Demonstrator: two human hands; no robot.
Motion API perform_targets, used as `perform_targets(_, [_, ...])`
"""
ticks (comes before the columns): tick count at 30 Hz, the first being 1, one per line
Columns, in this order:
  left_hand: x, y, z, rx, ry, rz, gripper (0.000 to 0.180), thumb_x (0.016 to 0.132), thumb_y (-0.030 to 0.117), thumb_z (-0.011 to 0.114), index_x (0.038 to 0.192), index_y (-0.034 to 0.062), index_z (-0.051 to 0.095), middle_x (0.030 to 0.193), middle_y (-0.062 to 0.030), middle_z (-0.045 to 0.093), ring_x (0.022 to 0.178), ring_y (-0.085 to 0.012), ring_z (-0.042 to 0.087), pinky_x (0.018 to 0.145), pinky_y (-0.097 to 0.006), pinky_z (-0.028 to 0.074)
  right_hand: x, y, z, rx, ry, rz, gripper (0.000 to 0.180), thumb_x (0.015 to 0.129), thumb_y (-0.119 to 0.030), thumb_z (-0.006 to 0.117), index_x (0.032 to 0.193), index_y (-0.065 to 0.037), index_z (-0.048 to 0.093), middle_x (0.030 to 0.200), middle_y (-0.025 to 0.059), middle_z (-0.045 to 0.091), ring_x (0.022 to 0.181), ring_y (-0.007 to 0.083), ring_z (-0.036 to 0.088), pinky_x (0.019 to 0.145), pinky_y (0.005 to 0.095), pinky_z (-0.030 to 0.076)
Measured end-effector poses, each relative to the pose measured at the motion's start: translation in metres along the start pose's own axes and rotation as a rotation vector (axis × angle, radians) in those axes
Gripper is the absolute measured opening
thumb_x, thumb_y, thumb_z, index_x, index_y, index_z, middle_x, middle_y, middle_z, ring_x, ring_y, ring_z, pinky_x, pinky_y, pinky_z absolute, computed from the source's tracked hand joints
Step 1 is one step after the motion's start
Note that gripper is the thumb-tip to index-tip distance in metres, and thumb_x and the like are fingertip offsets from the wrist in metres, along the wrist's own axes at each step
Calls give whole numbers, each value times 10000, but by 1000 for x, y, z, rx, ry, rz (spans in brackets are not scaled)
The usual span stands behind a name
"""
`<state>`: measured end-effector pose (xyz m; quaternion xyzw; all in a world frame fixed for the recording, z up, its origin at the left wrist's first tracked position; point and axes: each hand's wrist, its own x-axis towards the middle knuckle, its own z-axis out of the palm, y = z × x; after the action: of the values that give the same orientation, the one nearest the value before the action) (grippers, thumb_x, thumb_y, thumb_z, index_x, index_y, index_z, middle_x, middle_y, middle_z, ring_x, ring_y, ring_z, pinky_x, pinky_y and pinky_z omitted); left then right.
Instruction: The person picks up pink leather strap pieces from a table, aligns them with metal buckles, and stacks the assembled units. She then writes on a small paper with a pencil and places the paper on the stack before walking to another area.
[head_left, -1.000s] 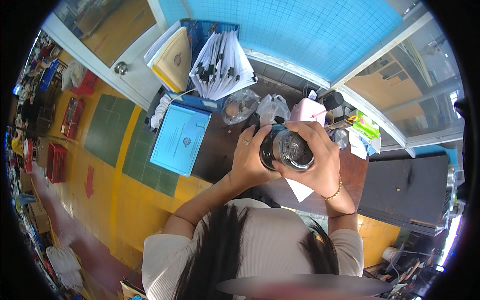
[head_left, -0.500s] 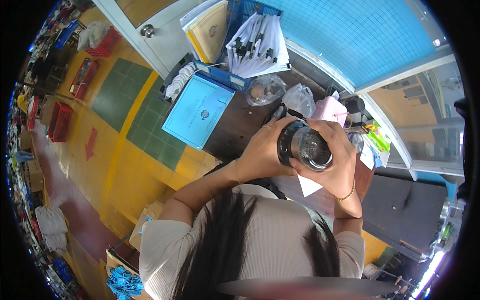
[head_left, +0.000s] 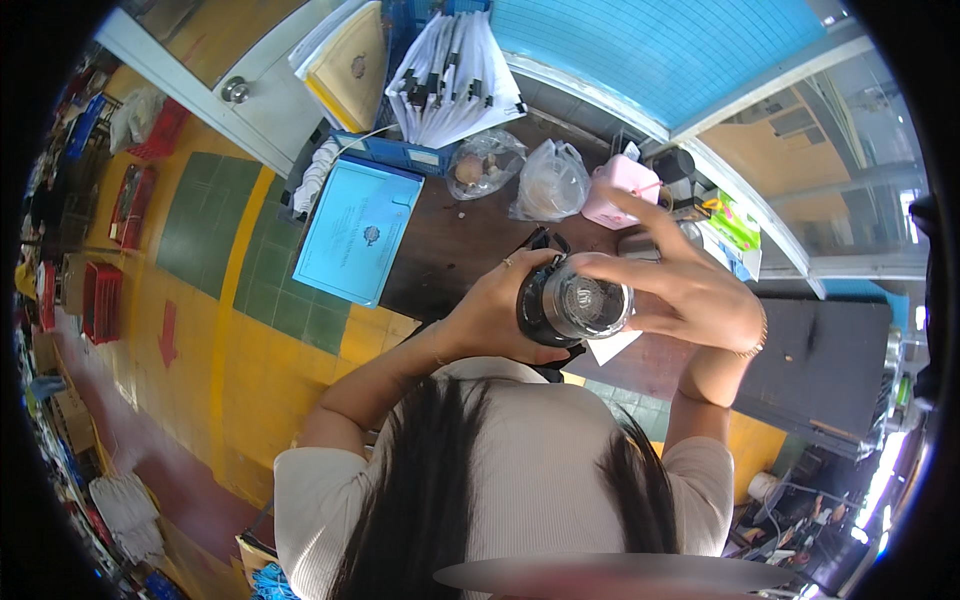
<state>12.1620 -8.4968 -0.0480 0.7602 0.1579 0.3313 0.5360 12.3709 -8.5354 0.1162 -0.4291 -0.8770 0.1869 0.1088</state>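
Observation:
A black cylindrical flask with a shiny metal top (head_left: 572,308) is held up close in front of me, above a dark brown table (head_left: 450,250). My left hand (head_left: 495,312) wraps around its left side and grips it. My right hand (head_left: 672,290) rests its fingertips on the top rim from the right, with the index finger lifted and the other fingers spread. A thin bracelet shows on my right wrist. The lower part of the flask is hidden behind my hands.
On the table lie a light blue folder (head_left: 355,232), two clear plastic bags (head_left: 548,185), a pink box (head_left: 620,190) and a white paper slip (head_left: 612,346). A blue crate of clipped papers (head_left: 445,85) stands behind. A door (head_left: 235,90) and yellow-green floor (head_left: 230,290) lie left.
My right hand has shifted from wrapping the flask's side to touching its top rim with fingers spread. The view has tilted, so the table objects appear lower and further right.

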Motion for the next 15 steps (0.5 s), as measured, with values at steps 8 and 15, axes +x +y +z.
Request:
perform_targets(8, [1,-2,5,328,64,-46,980,524,389,875,1287,-7,403,1205,-238,513,1165,-453,477,979,-466,398,9,-28,25,-174,-109,467,499,772,-447,671,1155,-137,594,1098,126,573,855,336,644,712,390,531])
perform_targets(15, [1,-9,0,199,-55,-47,972,514,337,900,1290,2,420,1210,-202,518,1145,-370,521,962,-428,421,6,-20,13,29,-107,-117,515,723,-441,706,1138,-152,606,1379,152,414,1350,407,285,1058,513,329])
